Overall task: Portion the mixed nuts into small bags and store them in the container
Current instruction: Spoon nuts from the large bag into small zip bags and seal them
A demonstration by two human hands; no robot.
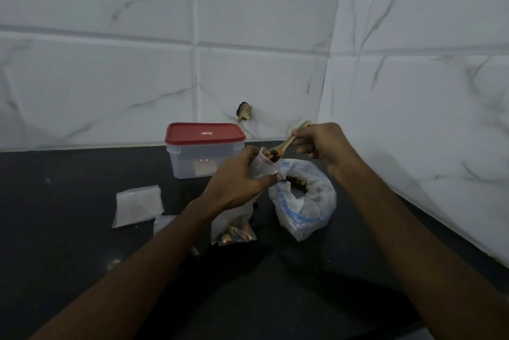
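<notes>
My left hand [239,177] grips the mouth of a small clear bag [234,225], holding it upright; nuts lie in its bottom. My right hand [321,144] pinches the handle of a wooden spoon [289,141], whose loaded bowl is tipped into the bag's opening. Just right of the small bag sits a large clear bag of mixed nuts [304,202] with a blue zip strip, its mouth rolled open. A clear plastic container [203,151] with a red lid closed on it stands behind my left hand near the wall.
A stack of empty small bags [137,204] lies on the dark countertop [68,243] at the left, with another flat bag [164,222] beside my left forearm. White marble-pattern walls meet in a corner behind and to the right.
</notes>
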